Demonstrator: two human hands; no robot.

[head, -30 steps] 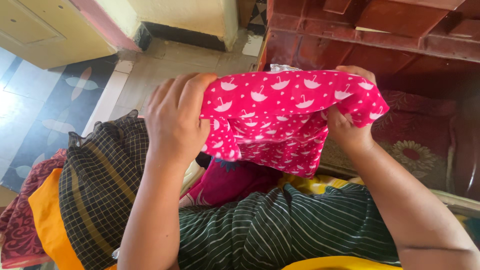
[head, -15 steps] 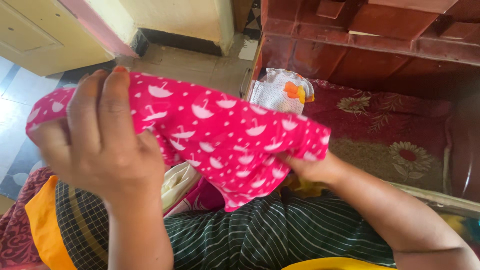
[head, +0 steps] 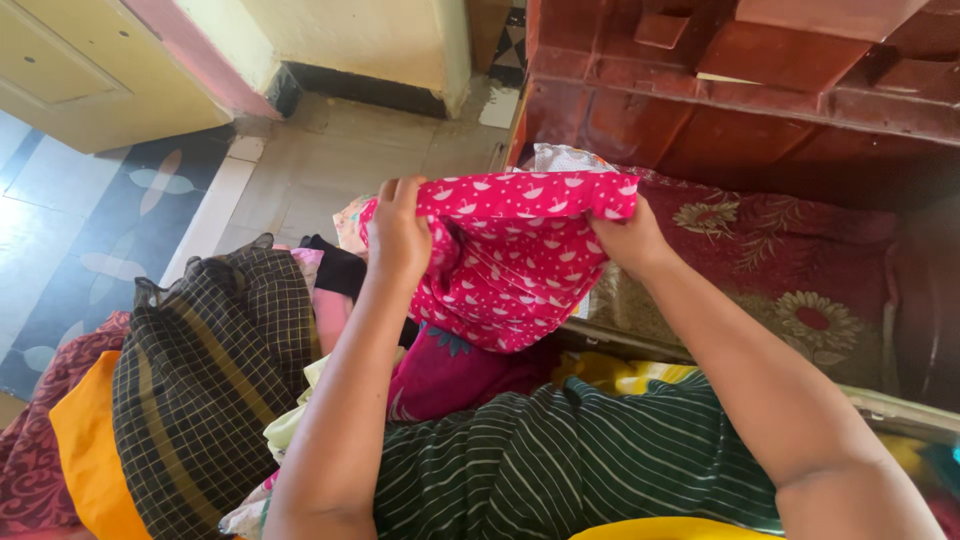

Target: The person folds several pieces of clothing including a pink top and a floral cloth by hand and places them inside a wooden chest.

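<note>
Head view shows our one pink cloth point(head: 510, 265), printed with small white umbrellas, held up in front of us above the heap of clothes. Our left hand point(head: 400, 235) pinches its top left corner, fingers curled over the edge, and our right hand point(head: 625, 235) grips the top right corner in the same way. Half a second ago the cloth was stretched slantwise, with the left hand raised close to the camera; now both hands sit level and closer together, so the top edge runs straight and the rest hangs doubled beneath it. We read that as a fold being squared up.

Below the cloth we count one dark green striped garment point(head: 560, 460) and one magenta piece point(head: 450, 375) just under the hanging edge. To the left lie one brown checked cloth point(head: 205, 370) and one orange cloth point(head: 90, 440). Behind the pink cloth stretches one red flowered mat point(head: 800, 270), beside the tiled floor point(head: 110, 230).
</note>
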